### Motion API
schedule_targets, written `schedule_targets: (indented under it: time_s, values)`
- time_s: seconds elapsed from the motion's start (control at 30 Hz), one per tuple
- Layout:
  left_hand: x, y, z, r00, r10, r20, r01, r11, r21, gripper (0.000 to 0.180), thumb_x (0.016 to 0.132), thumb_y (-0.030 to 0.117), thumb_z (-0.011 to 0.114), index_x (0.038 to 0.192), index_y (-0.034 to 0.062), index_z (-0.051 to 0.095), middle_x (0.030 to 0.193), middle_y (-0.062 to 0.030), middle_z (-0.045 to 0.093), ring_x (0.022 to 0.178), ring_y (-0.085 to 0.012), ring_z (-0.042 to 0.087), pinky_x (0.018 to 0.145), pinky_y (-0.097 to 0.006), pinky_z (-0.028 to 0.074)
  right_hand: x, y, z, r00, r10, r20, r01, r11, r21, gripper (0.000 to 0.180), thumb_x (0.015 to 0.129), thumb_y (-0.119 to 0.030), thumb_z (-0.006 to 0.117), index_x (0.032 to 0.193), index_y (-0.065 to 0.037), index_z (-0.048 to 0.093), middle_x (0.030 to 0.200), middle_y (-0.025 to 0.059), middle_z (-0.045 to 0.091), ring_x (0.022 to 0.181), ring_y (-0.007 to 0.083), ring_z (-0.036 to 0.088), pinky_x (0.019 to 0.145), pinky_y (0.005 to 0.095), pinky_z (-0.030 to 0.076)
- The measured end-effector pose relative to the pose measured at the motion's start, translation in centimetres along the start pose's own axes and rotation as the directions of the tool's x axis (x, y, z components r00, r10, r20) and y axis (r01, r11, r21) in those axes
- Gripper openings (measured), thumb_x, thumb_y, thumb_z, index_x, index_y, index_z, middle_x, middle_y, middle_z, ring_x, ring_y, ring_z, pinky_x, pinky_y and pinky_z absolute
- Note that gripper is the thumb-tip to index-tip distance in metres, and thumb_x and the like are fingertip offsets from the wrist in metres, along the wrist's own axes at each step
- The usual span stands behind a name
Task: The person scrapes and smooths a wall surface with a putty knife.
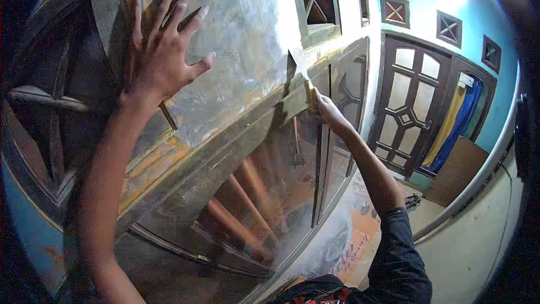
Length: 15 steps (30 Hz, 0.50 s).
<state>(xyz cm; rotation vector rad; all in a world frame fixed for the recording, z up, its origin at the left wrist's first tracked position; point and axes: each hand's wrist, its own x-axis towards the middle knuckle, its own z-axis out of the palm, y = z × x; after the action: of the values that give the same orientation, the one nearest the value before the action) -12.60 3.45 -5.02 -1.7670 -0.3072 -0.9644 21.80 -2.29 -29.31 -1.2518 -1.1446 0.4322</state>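
Observation:
My left hand [163,48] lies with fingers spread, against the patchy grey and yellowish wall [236,34] or just in front of it. Further right, my right hand [329,110] grips the handle of a putty knife [301,66]. Its wide pale blade points up at the wall, just above the dark wooden window frame [247,141]. Whether the whole blade edge touches the wall, I cannot tell. The blade throws a dark shadow beside it.
A small wooden vent frame [318,0] sits above the knife. Below my hands is window glass [253,202] with reflections. Down the passage stand a dark panelled door [408,101] and a blue and yellow curtain [455,124]. A brown board [455,171] leans near the curtain.

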Motion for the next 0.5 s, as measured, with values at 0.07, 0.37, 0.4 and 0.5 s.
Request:
schedule_targets:
  time_s: [0.07,0.37,0.4,0.5]
  values:
    - [-0.3,-0.4,0.0,1.0,-0.007,0.018,0.006,1.0,0.018,0.069,0.075,0.054,0.064,0.133,0.0196,0.052,0.149,-0.0093,0.035,0.142,-0.0234,0.024,0.117,-0.057,0.006,0.8,-3.3,1.0,0.992,0.03,-0.121,-0.022,0.997,0.073,0.063,0.098,-0.059,0.038,0.117,-0.002,0.057,0.075,-0.0039,0.048,0.064,0.0053,0.04,0.057,0.0225,0.036]
    - [0.3,0.1,-0.3,0.995,-0.003,0.095,-0.002,0.999,0.051,0.069,0.079,0.053,0.059,0.137,0.0178,0.048,0.153,-0.0084,0.028,0.143,-0.0277,0.023,0.117,-0.057,0.006,1.9,-2.1,-1.2,0.991,-0.108,-0.077,0.111,0.993,0.029,0.056,0.097,-0.061,0.037,0.091,-0.008,0.054,0.065,-0.0068,0.038,0.05,0.0037,0.03,0.045,0.0212,0.023]
    - [0.1,0.0,-0.3,0.995,-0.004,0.099,-0.002,0.998,0.059,0.069,0.079,0.053,0.059,0.137,0.0178,0.048,0.153,-0.0084,0.028,0.143,-0.0277,0.023,0.117,-0.057,0.006,-0.2,-4.1,-0.7,0.998,0.063,-0.015,-0.062,0.995,0.082,0.059,0.097,-0.061,0.037,0.094,-0.006,0.056,0.066,-0.0059,0.041,0.05,0.0044,0.031,0.045,0.0216,0.025]
    - [0.1,-0.1,0.0,0.995,-0.011,0.097,0.005,0.998,0.064,0.069,0.078,0.053,0.06,0.137,0.0183,0.048,0.153,-0.0083,0.029,0.143,-0.0279,0.024,0.117,-0.057,0.005,1.1,-2.0,-1.2,0.997,-0.007,-0.076,0.009,1.0,0.026,0.059,0.097,-0.061,0.036,0.098,-0.006,0.058,0.065,-0.0054,0.042,0.047,0.0051,0.031,0.043,0.0228,0.025]
